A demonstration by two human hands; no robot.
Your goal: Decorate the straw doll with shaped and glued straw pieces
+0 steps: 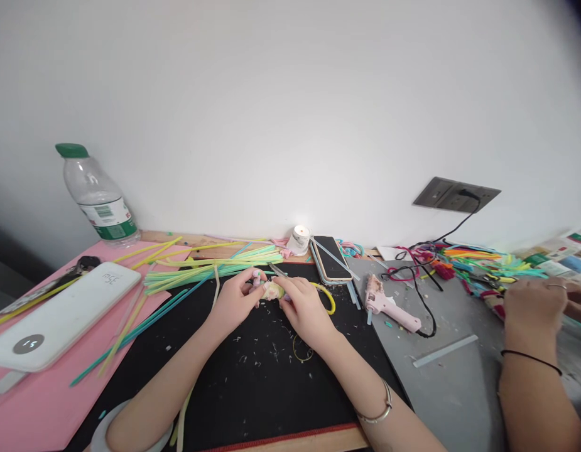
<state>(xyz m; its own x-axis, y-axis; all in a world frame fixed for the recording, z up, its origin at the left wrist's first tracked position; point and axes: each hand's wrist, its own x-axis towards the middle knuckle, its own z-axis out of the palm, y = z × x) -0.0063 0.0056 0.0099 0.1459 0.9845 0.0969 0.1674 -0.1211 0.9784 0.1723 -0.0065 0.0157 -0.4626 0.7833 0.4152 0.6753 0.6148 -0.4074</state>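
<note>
Over the black mat, my left hand and my right hand meet at a small pale, multicoloured fuzzy piece. The fingers of both are closed on it and hide much of its shape. A grey pointed blade shows just behind the piece. From behind my right hand a yellow loop curves out; whether it belongs with the blade I cannot tell. Pale green and yellow pipe cleaners lie in a bundle behind my left hand. Small white scraps dot the mat.
A phone and a small white cup stand near the wall. Rightward lie a pink glue gun and a glue stick; another person's hand is beyond. Leftward are a power bank and a bottle.
</note>
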